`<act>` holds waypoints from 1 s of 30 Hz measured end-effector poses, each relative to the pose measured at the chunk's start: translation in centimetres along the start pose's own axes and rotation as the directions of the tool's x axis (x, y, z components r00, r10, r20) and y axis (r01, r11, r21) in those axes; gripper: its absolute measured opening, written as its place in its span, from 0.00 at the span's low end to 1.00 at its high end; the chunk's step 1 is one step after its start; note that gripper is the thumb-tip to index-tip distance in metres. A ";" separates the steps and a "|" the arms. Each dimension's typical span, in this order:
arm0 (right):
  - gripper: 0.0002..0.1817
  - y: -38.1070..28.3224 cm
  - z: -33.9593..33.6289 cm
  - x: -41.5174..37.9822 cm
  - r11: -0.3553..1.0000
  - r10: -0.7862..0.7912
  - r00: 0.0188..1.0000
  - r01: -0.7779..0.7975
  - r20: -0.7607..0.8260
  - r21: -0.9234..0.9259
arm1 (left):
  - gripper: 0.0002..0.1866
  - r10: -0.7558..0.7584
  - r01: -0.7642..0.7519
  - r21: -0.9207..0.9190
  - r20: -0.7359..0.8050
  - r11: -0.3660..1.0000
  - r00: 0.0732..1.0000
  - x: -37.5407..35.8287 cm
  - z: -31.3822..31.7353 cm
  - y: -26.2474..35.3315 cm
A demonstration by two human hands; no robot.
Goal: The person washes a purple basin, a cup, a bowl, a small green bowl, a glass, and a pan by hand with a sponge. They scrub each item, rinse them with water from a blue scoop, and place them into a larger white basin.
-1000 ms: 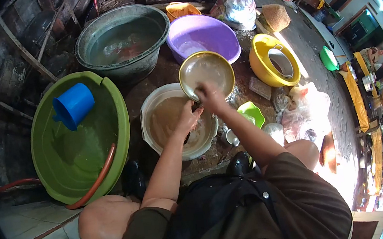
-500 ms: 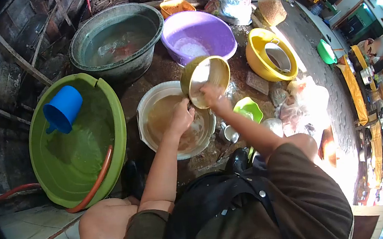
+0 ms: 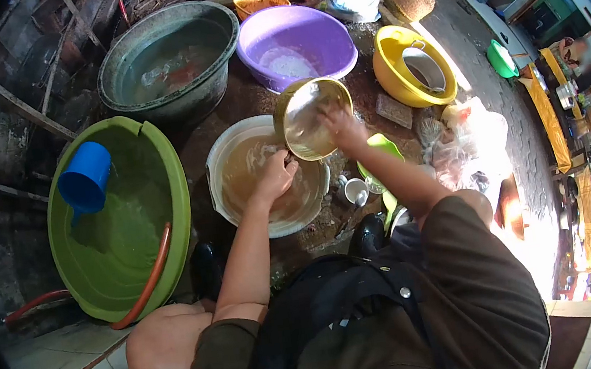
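A gold-coloured metal pot [image 3: 301, 129] is tilted over the white basin [image 3: 220, 207], its mouth turned toward me. My left hand [image 3: 276, 178] is closed on the pot's near left edge, where a small dark part shows. My right hand [image 3: 345, 132] reaches into the pot's mouth against its inner wall. Motion smears its fingers, and whether they hold anything cannot be made out. Cloudy brownish water with streaks of foam fills the basin. Close by on the right are a white cup [image 3: 355, 192] and a light green bowl [image 3: 388, 146].
At left stands a green tub [image 3: 183, 198] with water, a blue dipper [image 3: 86, 177] and an orange hose [image 3: 153, 287]. Farther back are a dark tub [image 3: 106, 82], a purple basin [image 3: 337, 46] and a yellow basin [image 3: 390, 81]. Plastic bags [image 3: 472, 148] lie at right.
My right hand has shifted up and right within the pot. The pot's mouth has turned more toward me, and the whole view has shifted slightly.
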State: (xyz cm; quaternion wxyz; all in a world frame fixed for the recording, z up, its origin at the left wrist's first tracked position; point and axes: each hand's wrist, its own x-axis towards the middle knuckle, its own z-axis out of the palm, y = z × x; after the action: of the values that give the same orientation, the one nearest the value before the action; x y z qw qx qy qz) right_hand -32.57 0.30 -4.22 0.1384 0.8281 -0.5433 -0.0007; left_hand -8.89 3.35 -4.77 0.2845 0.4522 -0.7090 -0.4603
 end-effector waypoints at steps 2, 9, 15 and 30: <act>0.21 -5.9 1.8 -0.3 0.780 0.244 0.943 -0.329 0.226 0.532 | 0.17 -0.066 0.074 -0.149 0.062 0.986 0.996 0.4 1.5 -0.9; 0.08 -3.7 1.0 9.1 -0.874 0.478 0.520 0.201 0.708 0.442 | 0.13 -0.207 0.269 -0.302 0.222 0.915 0.953 -1.0 5.1 -2.7; 0.17 -7.7 -0.7 4.4 0.232 0.431 0.887 -0.284 0.164 0.930 | 0.09 -0.266 0.488 -0.578 0.428 0.654 0.864 -0.1 2.0 -0.4; 0.13 -0.4 -0.7 3.6 0.851 0.382 0.911 -0.281 -0.155 0.443 | 0.10 -0.283 0.526 -0.499 0.482 0.689 0.829 -0.3 1.2 1.9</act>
State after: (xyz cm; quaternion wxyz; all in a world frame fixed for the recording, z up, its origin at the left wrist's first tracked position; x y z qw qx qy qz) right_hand -30.59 -2.62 -3.09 0.0231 0.7254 -0.6461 0.2364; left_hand -10.47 4.47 -3.54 0.1665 0.3880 -0.4401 -0.7925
